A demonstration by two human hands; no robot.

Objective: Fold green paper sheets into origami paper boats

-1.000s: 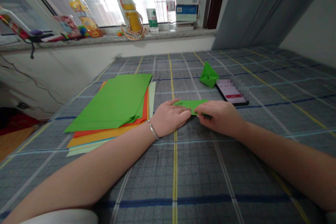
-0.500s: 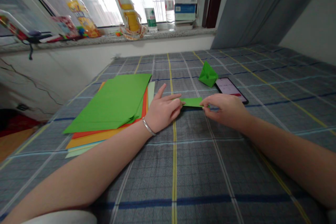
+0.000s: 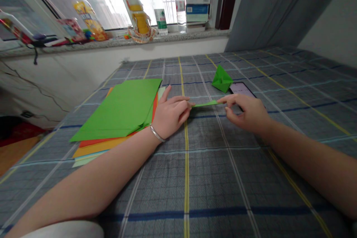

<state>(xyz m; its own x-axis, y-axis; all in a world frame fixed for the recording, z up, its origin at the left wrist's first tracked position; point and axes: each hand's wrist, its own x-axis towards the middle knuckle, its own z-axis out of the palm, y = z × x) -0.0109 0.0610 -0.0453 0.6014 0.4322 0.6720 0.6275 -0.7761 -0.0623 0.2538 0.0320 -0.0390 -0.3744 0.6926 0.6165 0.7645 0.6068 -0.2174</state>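
Green paper strip [image 3: 205, 103]: lies between the two hands, at mid-depth on the plaid cloth [image 3: 208, 182]. Long axis runs left to right, right end set slightly farther than the left. Strip shows almost edge-on, as a thin sliver; it crosses a white line of the cloth near its right end.

Left hand [image 3: 173, 115]: fingertips at the strip's left end, one finger raised toward the far side. Thumb contact is hard to make out at this angle, so cannot tell whether the end is pinched. Bracelet [image 3: 157, 134] on the wrist.

Right hand [image 3: 247, 111]: forefinger reaches the strip's right end; thumb curled below, apart from it, with a moderate gap between the two.

Surroundings: stack of paper [image 3: 122, 108] to the left, green sheet uppermost, orange and pale edges showing. Folded green shape [image 3: 221, 80] on the far right, a peak pointing far. Phone [image 3: 241, 89] just beside it, partly covered by the right hand.
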